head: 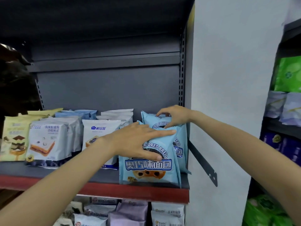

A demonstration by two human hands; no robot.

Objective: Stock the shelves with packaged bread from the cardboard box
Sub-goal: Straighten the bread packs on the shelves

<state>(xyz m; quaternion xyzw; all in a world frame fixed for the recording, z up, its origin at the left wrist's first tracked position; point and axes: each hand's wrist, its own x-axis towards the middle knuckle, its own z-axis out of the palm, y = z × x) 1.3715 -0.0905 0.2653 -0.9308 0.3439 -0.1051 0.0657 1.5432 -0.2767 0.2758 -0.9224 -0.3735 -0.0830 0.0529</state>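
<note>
Light blue bread packs stand upright in a row at the right end of the grey shelf [101,174]. The front blue pack [151,168] carries "flavored bread" lettering and a bread picture. My left hand [140,139] lies across its upper front with fingers straight and the thumb down on the pack face. Behind it stands a rear blue pack [150,119]; my right hand [175,115] pinches its top edge with curled fingers. The cardboard box is out of view.
White bread packs [48,141] and cream-coloured packs [13,139] fill the left of the shelf. A white wall panel [228,95] bounds the shelf on the right. More packs [130,212] sit on the shelf below; green and purple goods [288,75] fill a right-hand rack.
</note>
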